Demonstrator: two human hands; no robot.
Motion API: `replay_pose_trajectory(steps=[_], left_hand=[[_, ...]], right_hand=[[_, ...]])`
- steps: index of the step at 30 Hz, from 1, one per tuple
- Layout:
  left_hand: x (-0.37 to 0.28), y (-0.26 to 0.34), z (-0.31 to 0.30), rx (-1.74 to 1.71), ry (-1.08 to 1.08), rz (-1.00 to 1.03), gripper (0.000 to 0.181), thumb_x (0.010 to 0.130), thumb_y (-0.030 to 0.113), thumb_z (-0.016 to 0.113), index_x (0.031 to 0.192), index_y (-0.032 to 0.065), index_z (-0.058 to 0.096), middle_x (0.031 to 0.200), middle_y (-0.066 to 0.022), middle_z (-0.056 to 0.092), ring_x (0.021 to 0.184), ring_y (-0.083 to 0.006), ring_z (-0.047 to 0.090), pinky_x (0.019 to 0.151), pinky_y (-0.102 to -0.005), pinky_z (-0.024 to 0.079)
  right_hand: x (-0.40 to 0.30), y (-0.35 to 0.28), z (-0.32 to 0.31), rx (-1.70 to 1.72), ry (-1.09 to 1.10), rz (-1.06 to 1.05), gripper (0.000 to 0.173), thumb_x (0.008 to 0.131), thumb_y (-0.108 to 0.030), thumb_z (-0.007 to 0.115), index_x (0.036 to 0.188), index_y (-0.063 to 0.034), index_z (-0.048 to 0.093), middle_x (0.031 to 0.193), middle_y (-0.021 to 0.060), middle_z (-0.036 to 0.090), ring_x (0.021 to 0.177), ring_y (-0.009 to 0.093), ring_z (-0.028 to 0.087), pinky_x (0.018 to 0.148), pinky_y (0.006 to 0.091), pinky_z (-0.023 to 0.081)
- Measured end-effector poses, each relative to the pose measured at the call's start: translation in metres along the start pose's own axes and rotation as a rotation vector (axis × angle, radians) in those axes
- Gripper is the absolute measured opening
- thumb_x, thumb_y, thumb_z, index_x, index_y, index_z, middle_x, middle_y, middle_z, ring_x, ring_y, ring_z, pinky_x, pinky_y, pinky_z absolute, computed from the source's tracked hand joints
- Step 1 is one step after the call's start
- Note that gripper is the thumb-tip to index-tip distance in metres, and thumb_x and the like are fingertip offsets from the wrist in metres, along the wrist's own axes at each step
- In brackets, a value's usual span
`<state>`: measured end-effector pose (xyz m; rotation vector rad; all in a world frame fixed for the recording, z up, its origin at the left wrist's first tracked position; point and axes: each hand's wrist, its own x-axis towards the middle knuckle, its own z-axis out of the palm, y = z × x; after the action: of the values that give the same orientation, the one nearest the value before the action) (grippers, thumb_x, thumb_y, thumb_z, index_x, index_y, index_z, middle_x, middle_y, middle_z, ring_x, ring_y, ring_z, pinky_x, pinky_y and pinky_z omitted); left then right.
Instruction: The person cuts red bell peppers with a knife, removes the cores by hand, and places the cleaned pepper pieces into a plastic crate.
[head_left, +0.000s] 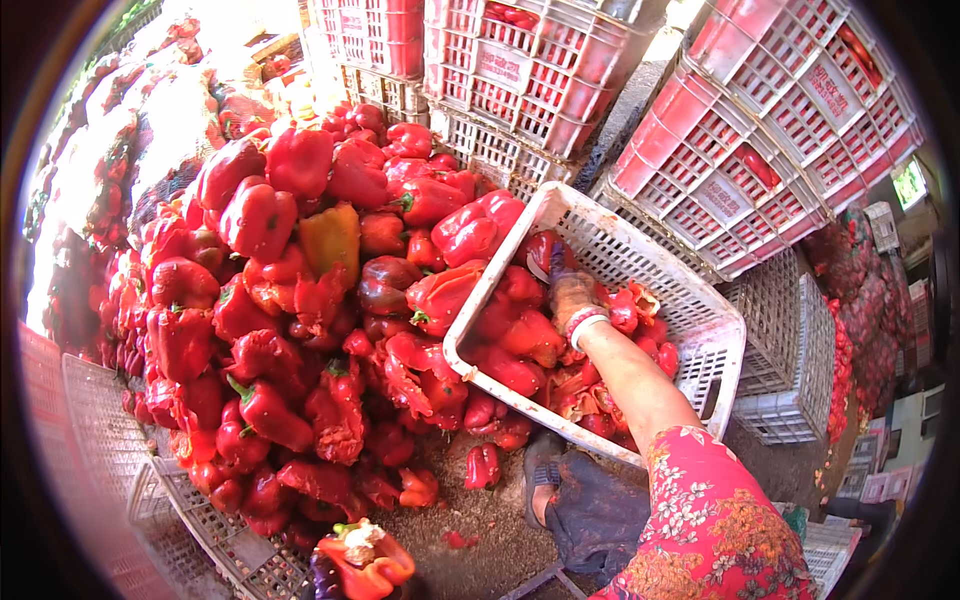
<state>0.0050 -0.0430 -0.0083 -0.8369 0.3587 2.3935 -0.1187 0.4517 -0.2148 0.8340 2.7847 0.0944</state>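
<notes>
My right hand (574, 300), in a stained glove with purple at the fingers, reaches into a white plastic crate (469, 367). Its fingers are on a dark red bell pepper (541, 251); a pale curved edge beside them may be a blade, too small to tell. Red bell peppers (532, 337) and torn pepper pieces (577, 390) lie beneath the hand in the crate. At the bottom edge, my left hand (324, 576) shows only as purple glove fingers, around a cut-open orange-red bell pepper (367, 559) with its pale seed core exposed.
A large heap of red bell peppers (255, 360) rises on the left. Stacked crates (720, 142) of peppers, bearing writing, stand behind. Filled mesh sacks (142, 142) lie far left. A plastic crate (225, 525) sits lower left. One loose pepper (482, 465) lies near my foot (541, 495).
</notes>
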Motion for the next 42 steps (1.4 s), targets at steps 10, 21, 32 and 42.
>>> replay_pose_trajectory(steps=[10,21,32,42], left_hand=[[-0.024,0.01,-0.016,0.46,-0.252,0.403,0.052,0.097,0.04,0.055,0.136,0.0064,0.049,0.137,-0.0105,0.052,0.127,-0.0269,0.049,0.11,-0.0443,0.036],[-0.055,0.009,0.014,0.855,-0.39,0.742,0.044,0.094,0.022,0.065,0.13,0.0046,0.047,0.126,-0.0108,0.054,0.12,-0.0212,0.051,0.103,-0.0375,0.042],[-0.066,0.041,0.011,1.602,0.018,0.939,0.035,0.081,0.026,0.08,0.099,0.0003,0.066,0.084,-0.0103,0.072,0.076,-0.0153,0.067,0.069,-0.0325,0.054],[-0.037,0.032,-0.014,1.792,0.12,0.737,0.039,0.088,0.036,0.068,0.101,-0.0009,0.069,0.088,-0.0214,0.071,0.084,-0.032,0.071,0.072,-0.0395,0.054]], right_hand=[[-0.131,-0.054,-0.201,0.851,-0.479,-0.17,0.053,0.092,-0.05,0.06,0.115,-0.0026,0.063,0.095,0.0155,0.071,0.084,0.029,0.071,0.072,0.0437,0.056],[-0.373,-0.178,-0.225,2.094,-1.411,-0.277,0.047,0.097,-0.04,0.054,0.131,-0.0075,0.054,0.115,0.0075,0.067,0.098,0.02,0.066,0.083,0.0331,0.054],[-0.366,-0.195,-0.215,1.224,-0.48,-0.995,0.065,0.085,-0.019,0.075,0.139,-0.0022,0.044,0.131,0.01,0.059,0.119,0.016,0.056,0.103,0.033,0.044],[-0.353,-0.201,-0.143,1.347,-0.668,-0.641,0.05,0.084,-0.027,0.071,0.126,-0.0064,0.053,0.106,0.0133,0.068,0.095,0.023,0.067,0.083,0.0357,0.053]])
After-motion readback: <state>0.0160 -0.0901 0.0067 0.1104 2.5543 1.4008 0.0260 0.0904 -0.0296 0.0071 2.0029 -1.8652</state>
